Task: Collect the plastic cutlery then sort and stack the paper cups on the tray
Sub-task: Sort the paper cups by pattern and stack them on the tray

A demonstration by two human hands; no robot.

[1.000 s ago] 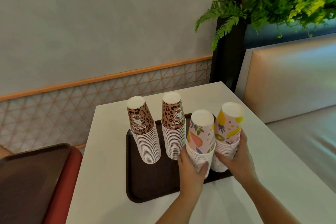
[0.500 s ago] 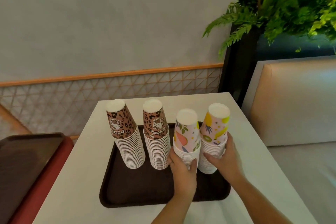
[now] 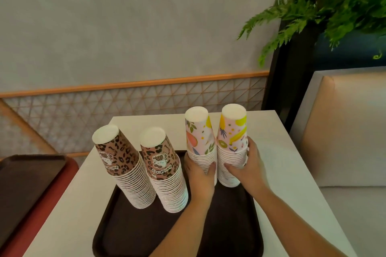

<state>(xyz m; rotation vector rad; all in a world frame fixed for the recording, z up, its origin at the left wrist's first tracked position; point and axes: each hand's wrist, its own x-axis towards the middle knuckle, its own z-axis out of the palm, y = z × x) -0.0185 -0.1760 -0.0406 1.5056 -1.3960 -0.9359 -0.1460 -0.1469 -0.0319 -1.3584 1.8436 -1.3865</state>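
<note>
Four upside-down stacks of paper cups stand on a dark brown tray (image 3: 133,233) on the white table (image 3: 292,173). Two leopard-print stacks, one at the left (image 3: 123,167) and one beside it (image 3: 165,171), stand free. My left hand (image 3: 198,175) grips the left fruit-print stack (image 3: 200,137) around its lower rims. My right hand (image 3: 246,165) grips the right fruit-print stack (image 3: 231,131) the same way. The two fruit stacks stand side by side, nearly touching, at the tray's right half. No plastic cutlery is in view.
A second dark tray (image 3: 23,181) lies on a red seat at the left. A beige padded bench (image 3: 344,131) runs along the table's right side. A black planter (image 3: 290,69) with green ferns stands behind the table's far right corner.
The view has shifted, so the tray and stacks sit further left and closer. Both hands keep their hold on the fruit-print stacks, which now look more upright and closer together.
</note>
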